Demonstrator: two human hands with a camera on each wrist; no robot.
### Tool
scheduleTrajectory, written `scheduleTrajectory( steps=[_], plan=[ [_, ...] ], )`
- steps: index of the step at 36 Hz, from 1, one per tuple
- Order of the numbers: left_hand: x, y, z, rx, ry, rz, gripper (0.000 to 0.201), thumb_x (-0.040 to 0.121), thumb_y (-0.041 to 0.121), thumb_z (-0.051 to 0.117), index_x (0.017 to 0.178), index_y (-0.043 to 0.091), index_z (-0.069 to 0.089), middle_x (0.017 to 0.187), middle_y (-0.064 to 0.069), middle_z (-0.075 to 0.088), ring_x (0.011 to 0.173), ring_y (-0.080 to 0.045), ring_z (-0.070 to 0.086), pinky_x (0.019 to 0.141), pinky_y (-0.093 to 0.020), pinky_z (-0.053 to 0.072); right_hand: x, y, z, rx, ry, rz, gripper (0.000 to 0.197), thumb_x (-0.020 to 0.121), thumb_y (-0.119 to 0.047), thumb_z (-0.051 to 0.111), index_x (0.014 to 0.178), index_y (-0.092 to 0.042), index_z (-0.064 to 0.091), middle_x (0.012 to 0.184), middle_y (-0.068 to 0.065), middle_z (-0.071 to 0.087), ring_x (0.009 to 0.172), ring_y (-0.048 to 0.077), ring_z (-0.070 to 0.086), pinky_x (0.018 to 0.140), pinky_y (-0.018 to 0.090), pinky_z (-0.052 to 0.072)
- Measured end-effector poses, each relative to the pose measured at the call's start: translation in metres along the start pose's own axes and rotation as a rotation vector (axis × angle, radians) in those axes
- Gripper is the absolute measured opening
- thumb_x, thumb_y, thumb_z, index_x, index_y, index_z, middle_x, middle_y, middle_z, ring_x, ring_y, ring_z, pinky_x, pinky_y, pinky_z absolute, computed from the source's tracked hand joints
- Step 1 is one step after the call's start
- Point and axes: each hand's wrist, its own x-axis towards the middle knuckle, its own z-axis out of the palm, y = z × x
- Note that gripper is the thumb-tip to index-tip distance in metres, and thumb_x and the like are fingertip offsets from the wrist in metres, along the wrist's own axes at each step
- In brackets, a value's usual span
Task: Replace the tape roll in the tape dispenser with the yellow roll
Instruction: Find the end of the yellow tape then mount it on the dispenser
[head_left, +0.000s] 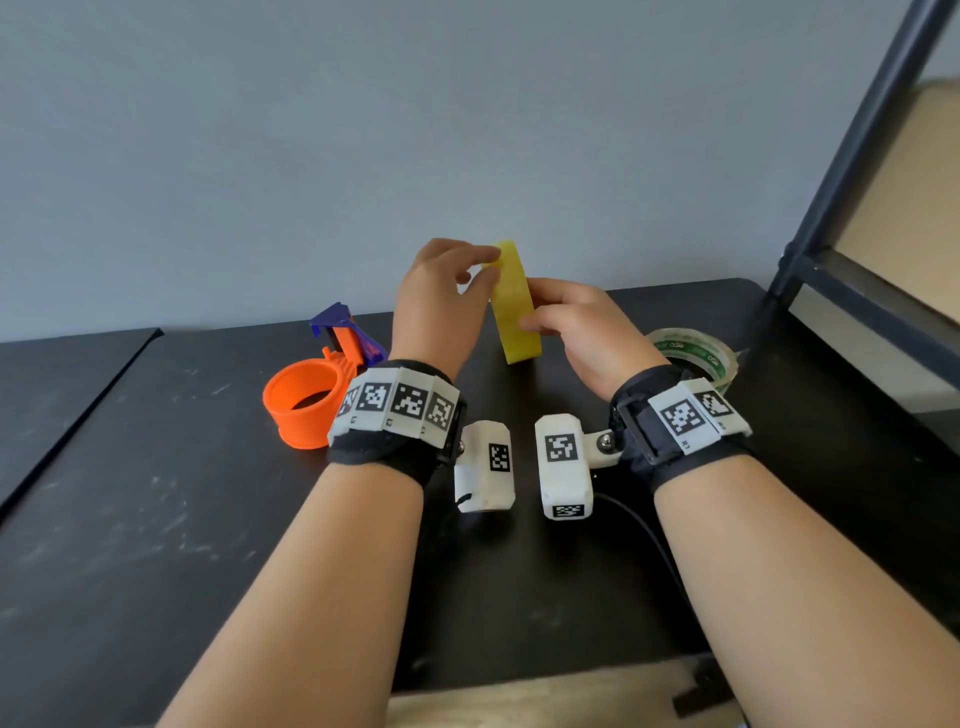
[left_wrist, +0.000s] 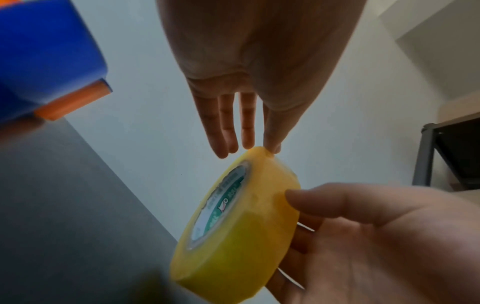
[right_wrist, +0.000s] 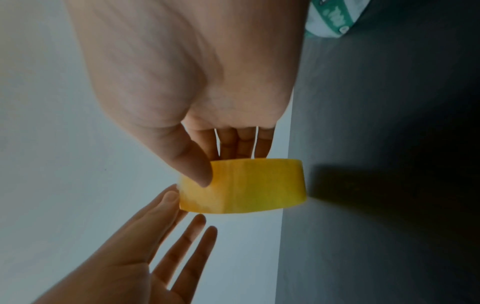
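Note:
The yellow tape roll (head_left: 514, 306) (left_wrist: 246, 236) (right_wrist: 246, 185) stands on edge over the black table, its lower rim at the table top. My right hand (head_left: 545, 322) (right_wrist: 207, 164) grips it, thumb on the outer band and fingers behind. My left hand (head_left: 491, 267) (left_wrist: 249, 144) has straight fingers, and its thumb and a fingertip touch the top of the roll. The orange and blue tape dispenser (head_left: 322, 384) (left_wrist: 46, 61) lies to the left, its orange hub bare. A clear tape roll with a green core (head_left: 696, 356) (right_wrist: 330, 18) lies flat behind my right wrist.
The black table (head_left: 156, 493) ends at a grey wall. A dark metal shelf frame (head_left: 852, 182) rises at the right, close to the clear roll. A thin black cable (head_left: 639, 525) runs across the table between my forearms.

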Motion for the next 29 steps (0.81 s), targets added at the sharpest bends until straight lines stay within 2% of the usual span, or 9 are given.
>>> scheduleTrajectory(
  steps=[2, 4, 5, 7, 10, 18, 20, 24, 29],
  plan=[
    [-0.004, 0.005, -0.003, 0.028, 0.016, 0.034, 0.024, 0.094, 0.018, 0.057, 0.112, 0.016, 0.072, 0.117, 0.001, 0.062, 0.101, -0.014, 0.062, 0.079, -0.004, 0.04, -0.006, -0.004, 0.0, -0.003, 0.003, 0.003, 0.044, 0.087, 0.005, 0.053, 0.128, -0.008, 0.062, 0.12, 0.009, 0.069, 0.104, 0.015, 0.064, 0.085, 0.02, 0.049],
    [-0.009, 0.011, -0.006, 0.047, 0.025, 0.069, 0.025, 0.093, 0.017, 0.058, 0.112, 0.014, 0.073, 0.121, -0.001, 0.063, 0.111, -0.016, 0.06, 0.091, -0.023, 0.048, -0.012, -0.009, 0.001, 0.001, 0.009, 0.002, 0.043, 0.087, 0.006, 0.053, 0.126, -0.009, 0.063, 0.121, 0.011, 0.069, 0.106, 0.019, 0.063, 0.089, 0.023, 0.049],
    [-0.011, 0.014, -0.008, 0.054, 0.024, 0.083, 0.025, 0.091, 0.017, 0.059, 0.112, 0.014, 0.073, 0.121, -0.001, 0.063, 0.113, -0.016, 0.059, 0.094, -0.03, 0.049, -0.016, -0.011, 0.002, 0.005, 0.011, -0.001, 0.042, 0.087, 0.006, 0.054, 0.124, -0.009, 0.064, 0.12, 0.011, 0.069, 0.106, 0.02, 0.063, 0.091, 0.025, 0.049],
    [-0.016, 0.018, -0.013, 0.064, 0.019, 0.106, 0.026, 0.087, 0.017, 0.063, 0.112, 0.016, 0.073, 0.12, 0.001, 0.064, 0.114, -0.017, 0.058, 0.094, -0.037, 0.051, -0.022, -0.016, 0.003, 0.011, 0.015, -0.008, 0.039, 0.087, 0.005, 0.054, 0.119, -0.012, 0.066, 0.117, 0.011, 0.069, 0.106, 0.021, 0.063, 0.092, 0.028, 0.049],
    [-0.021, 0.024, -0.02, 0.078, 0.035, 0.134, 0.024, 0.085, 0.017, 0.066, 0.108, 0.016, 0.075, 0.116, 0.002, 0.066, 0.111, -0.019, 0.059, 0.09, -0.04, 0.052, -0.032, -0.024, 0.007, 0.02, 0.019, -0.013, 0.037, 0.087, 0.006, 0.054, 0.116, -0.014, 0.067, 0.114, 0.012, 0.069, 0.104, 0.021, 0.063, 0.092, 0.029, 0.049],
    [-0.036, 0.045, -0.038, 0.189, 0.087, 0.208, 0.013, 0.082, 0.013, 0.067, 0.09, 0.012, 0.077, 0.099, -0.001, 0.071, 0.096, -0.022, 0.062, 0.079, -0.038, 0.052, -0.054, -0.042, 0.017, 0.021, 0.04, -0.004, 0.04, 0.085, 0.008, 0.055, 0.122, -0.004, 0.065, 0.123, 0.022, 0.066, 0.106, 0.028, 0.063, 0.093, 0.034, 0.05],
    [-0.039, 0.05, -0.042, 0.199, 0.087, 0.211, 0.011, 0.082, 0.013, 0.067, 0.087, 0.012, 0.076, 0.096, -0.002, 0.071, 0.093, -0.022, 0.062, 0.078, -0.037, 0.051, -0.059, -0.045, 0.019, 0.001, 0.046, 0.001, 0.041, 0.084, 0.007, 0.056, 0.122, -0.006, 0.066, 0.122, 0.02, 0.067, 0.112, 0.032, 0.063, 0.099, 0.04, 0.048],
    [-0.042, 0.058, -0.05, 0.282, 0.088, 0.228, 0.012, 0.084, 0.014, 0.064, 0.085, 0.009, 0.075, 0.092, -0.006, 0.069, 0.09, -0.024, 0.06, 0.071, -0.026, 0.039, -0.066, -0.05, 0.024, -0.036, 0.058, 0.008, 0.039, 0.083, 0.004, 0.058, 0.119, -0.008, 0.069, 0.121, 0.019, 0.068, 0.117, 0.033, 0.061, 0.107, 0.049, 0.043],
    [-0.047, 0.064, -0.055, 0.356, 0.069, 0.257, 0.015, 0.087, 0.01, 0.059, 0.087, 0.001, 0.071, 0.093, -0.014, 0.066, 0.09, -0.03, 0.059, 0.07, -0.034, 0.04, -0.071, -0.054, 0.029, -0.072, 0.071, -0.002, 0.033, 0.084, 0.0, 0.059, 0.114, -0.007, 0.07, 0.12, 0.02, 0.068, 0.116, 0.035, 0.061, 0.107, 0.052, 0.042]
  ],
)
